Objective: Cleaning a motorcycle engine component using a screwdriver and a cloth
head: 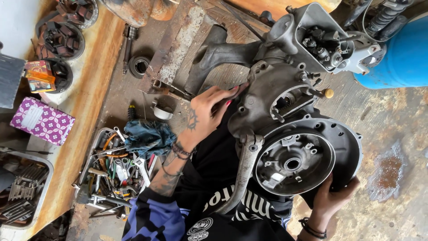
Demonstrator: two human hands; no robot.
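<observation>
A: Where's the engine casing?
B: Centre, resting against the person's lap, round open side facing up, so the inside is reachable.
A: Hands?
B: Right hand curls round the casing's lower rim, bracing it. Left hand rests at the casing's upper-left edge, fingers drawn together on something thin; can't tell what.
A: Around it?
B: Tool tray left of the casing, blue rag on it, within reach. Blue drum sits upper right.

The stained concrete floor carries a grey engine casing, gripped at its lower rim and upper left edge. Left of the upper grip lie a blue rag over a tool tray, a gear and a rusty plate.
</observation>
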